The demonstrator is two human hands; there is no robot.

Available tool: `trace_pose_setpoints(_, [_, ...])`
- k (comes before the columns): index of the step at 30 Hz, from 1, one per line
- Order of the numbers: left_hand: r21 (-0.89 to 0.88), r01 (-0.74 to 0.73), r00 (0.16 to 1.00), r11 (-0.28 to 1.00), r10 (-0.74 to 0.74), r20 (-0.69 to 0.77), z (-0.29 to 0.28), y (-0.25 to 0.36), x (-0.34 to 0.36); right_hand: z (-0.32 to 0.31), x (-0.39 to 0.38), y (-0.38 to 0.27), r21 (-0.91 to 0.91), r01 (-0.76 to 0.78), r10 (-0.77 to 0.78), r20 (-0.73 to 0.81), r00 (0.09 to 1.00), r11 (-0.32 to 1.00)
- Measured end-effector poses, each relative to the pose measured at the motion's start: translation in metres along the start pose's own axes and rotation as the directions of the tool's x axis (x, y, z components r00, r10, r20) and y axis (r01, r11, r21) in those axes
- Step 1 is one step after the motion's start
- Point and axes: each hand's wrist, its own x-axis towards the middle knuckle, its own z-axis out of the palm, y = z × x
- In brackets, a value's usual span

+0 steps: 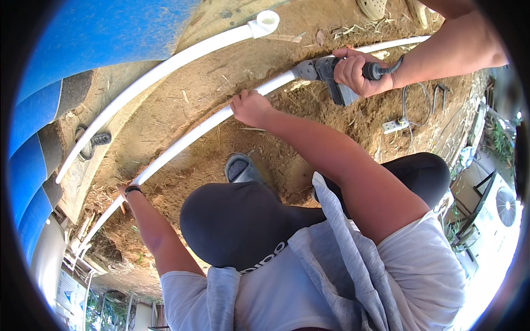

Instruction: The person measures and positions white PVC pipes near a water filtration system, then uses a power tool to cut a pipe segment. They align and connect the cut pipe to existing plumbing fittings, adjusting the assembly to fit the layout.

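A long white plastic pipe (187, 138) runs slantwise over the dirt. My left hand (126, 190), with a dark band at the wrist, is closed around its lower left stretch. Further up, my right hand (251, 108) grips the same pipe. The pipe's upper right end meets the metal head of a dark corded pipe-welding iron (343, 91). Another person's hand (356, 71) holds this iron by the handle, coming from the upper right. Beyond the iron, another white pipe length (395, 44) continues rightward; the joint itself is partly hidden.
A second white pipe (149, 77) with a round fitting (267, 22) lies along the blue barrels (110, 33) at left. A white socket strip (395, 126) and cord lie on the dirt at right. A sandal (93, 142) and clogs (373, 7) are near. An outdoor fan unit (497, 207) stands far right.
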Motion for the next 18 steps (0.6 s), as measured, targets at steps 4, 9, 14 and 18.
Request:
trace_pose_setpoints(4, [-0.006,-0.042,0.999,0.999,0.042,-0.017,0.008,0.0,-0.025,-0.003,-0.003,0.001,-0.007,-0.036,0.036,0.044,0.998,0.999])
trace_pose_setpoints(9, [0.076,0.013,0.999,0.997,-0.015,0.031,0.008,-0.001,-0.027,0.003,-0.001,-0.002,0.008,-0.072,0.071,0.107,0.992,0.997])
trace_pose_setpoints(14, [-0.048,0.007,0.998,0.999,-0.004,0.063,0.005,-0.007,-0.016,0.007,-0.001,-0.004,0.036,-0.096,0.094,0.048,0.994,0.995])
trace_pose_setpoints(18, [-0.149,-0.026,0.988,0.989,0.048,0.149,0.0,-0.018,-0.018,0.002,-0.004,-0.004,0.086,-0.12,0.118,0.024,0.993,0.989])
